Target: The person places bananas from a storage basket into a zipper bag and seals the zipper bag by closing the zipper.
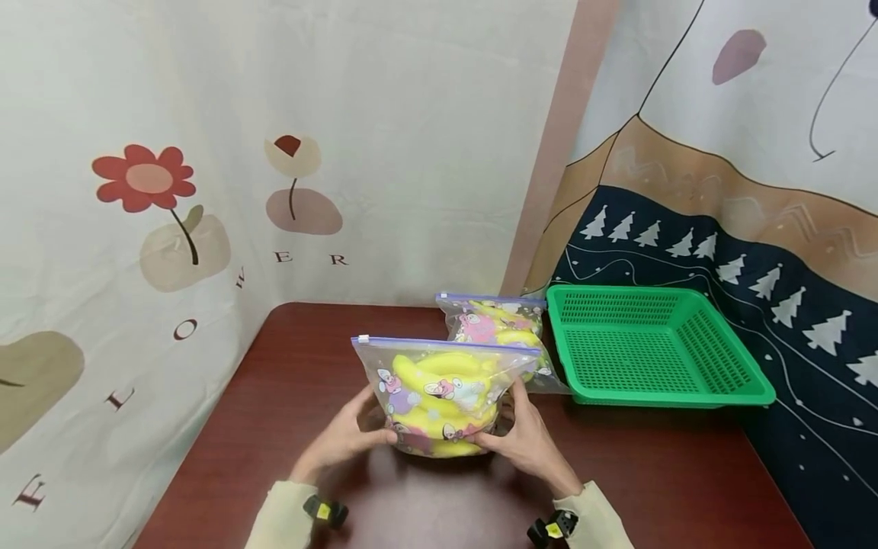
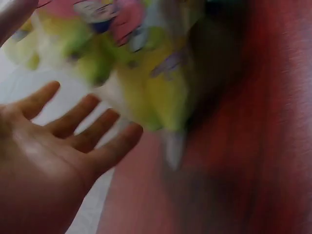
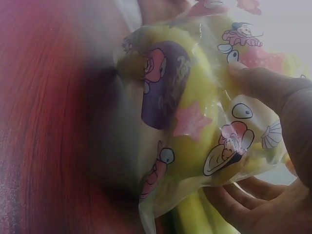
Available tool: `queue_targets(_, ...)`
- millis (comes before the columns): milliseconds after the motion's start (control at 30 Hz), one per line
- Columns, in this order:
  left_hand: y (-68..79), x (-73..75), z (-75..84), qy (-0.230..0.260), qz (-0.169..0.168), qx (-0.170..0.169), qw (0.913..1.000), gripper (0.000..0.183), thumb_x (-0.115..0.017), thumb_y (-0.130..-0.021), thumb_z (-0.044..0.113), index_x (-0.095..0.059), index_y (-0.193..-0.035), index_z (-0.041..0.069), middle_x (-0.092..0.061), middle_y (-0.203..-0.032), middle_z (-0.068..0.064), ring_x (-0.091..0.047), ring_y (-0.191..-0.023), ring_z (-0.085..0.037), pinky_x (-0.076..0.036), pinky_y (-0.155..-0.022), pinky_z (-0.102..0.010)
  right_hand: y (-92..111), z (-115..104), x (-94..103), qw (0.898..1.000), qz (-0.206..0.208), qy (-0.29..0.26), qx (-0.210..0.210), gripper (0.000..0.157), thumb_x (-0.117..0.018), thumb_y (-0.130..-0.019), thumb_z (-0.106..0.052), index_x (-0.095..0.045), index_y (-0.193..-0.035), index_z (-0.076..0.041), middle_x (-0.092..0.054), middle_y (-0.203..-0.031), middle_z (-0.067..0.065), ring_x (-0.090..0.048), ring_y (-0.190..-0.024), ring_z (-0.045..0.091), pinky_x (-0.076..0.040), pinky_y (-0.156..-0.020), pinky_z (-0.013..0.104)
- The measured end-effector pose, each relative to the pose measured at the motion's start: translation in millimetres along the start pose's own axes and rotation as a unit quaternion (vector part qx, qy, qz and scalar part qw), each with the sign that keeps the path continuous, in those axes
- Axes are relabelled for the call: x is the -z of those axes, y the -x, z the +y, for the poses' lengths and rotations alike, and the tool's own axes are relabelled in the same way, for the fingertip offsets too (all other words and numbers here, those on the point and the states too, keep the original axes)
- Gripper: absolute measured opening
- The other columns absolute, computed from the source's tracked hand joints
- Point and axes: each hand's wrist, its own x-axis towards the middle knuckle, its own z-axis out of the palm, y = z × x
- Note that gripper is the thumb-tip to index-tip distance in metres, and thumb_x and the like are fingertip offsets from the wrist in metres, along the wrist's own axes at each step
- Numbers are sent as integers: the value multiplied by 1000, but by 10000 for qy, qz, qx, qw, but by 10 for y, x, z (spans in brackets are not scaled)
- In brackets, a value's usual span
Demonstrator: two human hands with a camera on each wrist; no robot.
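A clear zip bag of yellow bananas, printed with cartoon figures, stands upright between both hands at the middle of the table. My left hand is at its left side, thumb tip by the lower front corner. In the left wrist view the left fingers are spread and fairly straight beside the blurred bag. My right hand grips the right side; in the right wrist view the thumb presses the printed front and the fingers bend behind. A similar bag of bananas stands behind, partly hidden.
A green plastic basket sits at the table's back right, close beside the rear bag. The dark red table meets a patterned cloth backdrop at the back and left. A dark tree-print cloth hangs along the right.
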Motion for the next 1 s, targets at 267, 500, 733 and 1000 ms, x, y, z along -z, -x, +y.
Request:
queue_targets(267,71,-111,-47,-56,689,-148,9975,61,-78,-91,14,-52,-146,7,-68,-128,-13,-68,-106,-8,-59,-86,-24,-32,-128,-94,9993,-55,149,-326,106,-96,-69,-41,-33,-153,-25,-65,-119,4,-71,-94,13,-58,-82,26)
queue_targets(500,157,90,-3,56,1031,-158,9945,54,-76,-92,10,-55,-141,1,-72,-113,4,-72,-95,-8,-64,-75,-31,-169,-352,-226,9973,-280,336,-583,111,-90,-74,-51,-26,-160,-26,-61,-131,9,-64,-100,15,-58,-86,33)
queue_targets(733,139,337,128,259,1276,667,9892,58,-70,-98,19,-48,-149,2,-72,-117,-14,-72,-90,-10,-63,-77,-30,-400,-549,-373,9932,-517,454,-934,109,-83,-78,-59,-25,-161,-22,-62,-112,7,-57,-91,18,-50,-73,31)
queue_targets(1000,-20,642,189,139,1620,1493,9753,67,-67,-99,41,-47,-152,5,-67,-122,-13,-68,-90,-7,-60,-79,-26,-790,-640,-514,9870,-823,139,-1373,103,-78,-82,-61,-26,-162,-24,-62,-125,11,-63,-106,23,-55,-80,36)
